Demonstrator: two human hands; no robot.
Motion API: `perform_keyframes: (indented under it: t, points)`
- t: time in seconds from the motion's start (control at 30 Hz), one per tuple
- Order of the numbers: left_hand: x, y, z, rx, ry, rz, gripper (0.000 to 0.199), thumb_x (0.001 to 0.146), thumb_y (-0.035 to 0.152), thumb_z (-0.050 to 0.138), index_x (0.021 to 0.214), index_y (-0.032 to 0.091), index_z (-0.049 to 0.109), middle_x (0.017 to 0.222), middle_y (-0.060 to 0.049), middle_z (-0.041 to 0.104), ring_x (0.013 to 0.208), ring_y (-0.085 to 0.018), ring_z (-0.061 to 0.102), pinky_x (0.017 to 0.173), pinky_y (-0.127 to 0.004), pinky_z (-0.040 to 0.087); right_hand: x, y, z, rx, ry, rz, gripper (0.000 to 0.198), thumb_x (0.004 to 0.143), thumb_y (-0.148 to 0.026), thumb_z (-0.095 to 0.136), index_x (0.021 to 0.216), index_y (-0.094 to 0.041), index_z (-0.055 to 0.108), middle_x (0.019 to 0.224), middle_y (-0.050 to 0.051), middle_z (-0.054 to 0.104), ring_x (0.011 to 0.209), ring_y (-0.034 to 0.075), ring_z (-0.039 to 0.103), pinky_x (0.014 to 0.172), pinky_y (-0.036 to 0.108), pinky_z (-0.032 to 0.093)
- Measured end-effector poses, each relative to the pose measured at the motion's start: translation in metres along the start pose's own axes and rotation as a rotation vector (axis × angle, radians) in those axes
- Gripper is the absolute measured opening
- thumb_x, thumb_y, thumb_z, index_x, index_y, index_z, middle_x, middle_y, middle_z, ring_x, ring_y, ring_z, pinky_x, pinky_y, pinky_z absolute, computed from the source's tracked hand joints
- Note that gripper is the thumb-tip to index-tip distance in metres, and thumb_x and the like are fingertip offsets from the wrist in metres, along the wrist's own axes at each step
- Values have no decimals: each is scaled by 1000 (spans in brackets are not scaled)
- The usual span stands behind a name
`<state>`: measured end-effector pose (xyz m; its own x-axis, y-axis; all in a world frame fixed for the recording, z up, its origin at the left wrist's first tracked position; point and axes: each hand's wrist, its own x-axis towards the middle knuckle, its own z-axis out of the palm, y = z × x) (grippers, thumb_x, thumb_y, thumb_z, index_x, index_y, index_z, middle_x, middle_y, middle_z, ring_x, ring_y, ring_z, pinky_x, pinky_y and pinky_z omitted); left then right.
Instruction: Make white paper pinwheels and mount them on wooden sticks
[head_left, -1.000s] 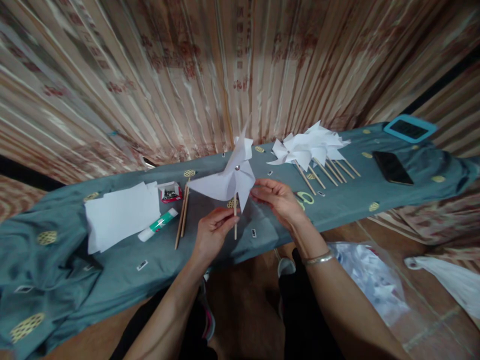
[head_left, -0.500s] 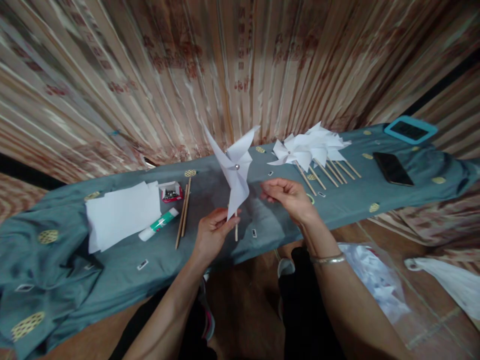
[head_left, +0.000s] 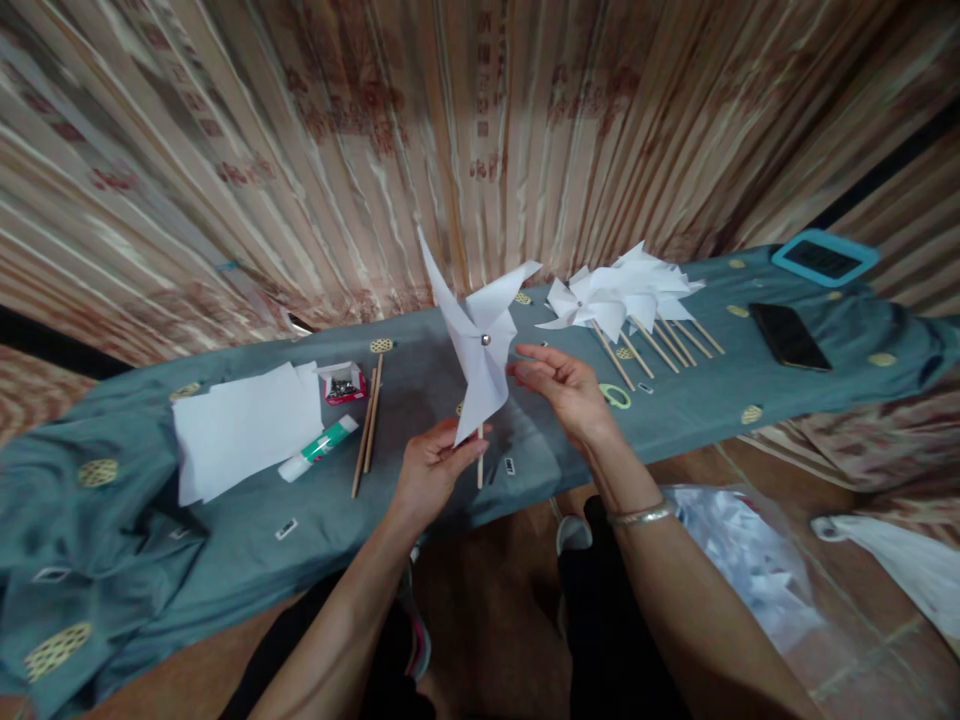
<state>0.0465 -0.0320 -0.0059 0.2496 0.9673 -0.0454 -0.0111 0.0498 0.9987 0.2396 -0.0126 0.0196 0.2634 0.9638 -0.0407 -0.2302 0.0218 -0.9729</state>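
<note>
A white paper pinwheel [head_left: 480,365] with a round silver pin at its centre stands upright in front of me. My left hand [head_left: 435,465] is closed around its wooden stick [head_left: 481,470], just below the paper blades. Beside the right edge of the blades is my right hand [head_left: 559,385], open, its fingertips very close to the paper; I cannot tell whether they touch it. A row of finished-looking paper pinwheels [head_left: 626,290] lies to the right on the cloth, sticks pointing toward me. A light green ring-handled item [head_left: 616,397] shows just beyond my right wrist.
On the cloth-covered table [head_left: 247,560] at left are white paper sheets [head_left: 244,430], a glue stick [head_left: 319,447], a red box of pins [head_left: 343,384] and wooden sticks [head_left: 367,430]. A phone [head_left: 790,336] and blue-framed device [head_left: 825,258] lie far right. A plastic bag [head_left: 750,570] is on the floor.
The pinwheel and my left hand have shifted slightly right. My right hand has moved left to the blades, its fingers spreading, and more of the green item shows.
</note>
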Motion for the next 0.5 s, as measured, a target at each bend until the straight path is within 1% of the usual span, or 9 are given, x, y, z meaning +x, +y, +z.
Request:
perform_keyframes:
  t: [0.2, 0.3, 0.43, 0.5]
  points:
    - [1, 8, -4, 9, 3, -1, 22, 65, 33, 82, 84, 21, 81, 93, -7, 79, 84, -21, 71, 81, -32, 57, -4, -2, 5, -11, -57, 54, 48, 54, -46, 89, 91, -21, 73, 65, -2, 73, 61, 14, 63, 64, 28, 49]
    - [1, 10, -5, 6, -7, 14, 20, 66, 32, 80, 83, 21, 81, 91, -6, 78, 83, -20, 70, 79, -30, 56, -9, -4, 9, 25, -77, 89, 48, 50, -47, 91, 87, -21, 73, 61, -3, 71, 59, 14, 62, 60, 27, 47]
    - [2, 10, -6, 20, 1, 44, 17, 67, 30, 78, 81, 21, 81, 84, -5, 76, 78, -18, 68, 75, -28, 55, -17, -5, 16, 75, -137, 163, 46, 48, -43, 93, 83, -21, 72, 64, -4, 71, 57, 11, 60, 58, 24, 45]
    - [3, 10, -7, 34, -1, 60, 16, 67, 30, 78, 79, 20, 80, 80, -4, 74, 75, -17, 66, 72, -27, 53, -21, -5, 20, 99, -180, 177, 46, 48, -42, 93, 83, -21, 72, 66, -4, 72, 58, 11, 60, 59, 24, 46]
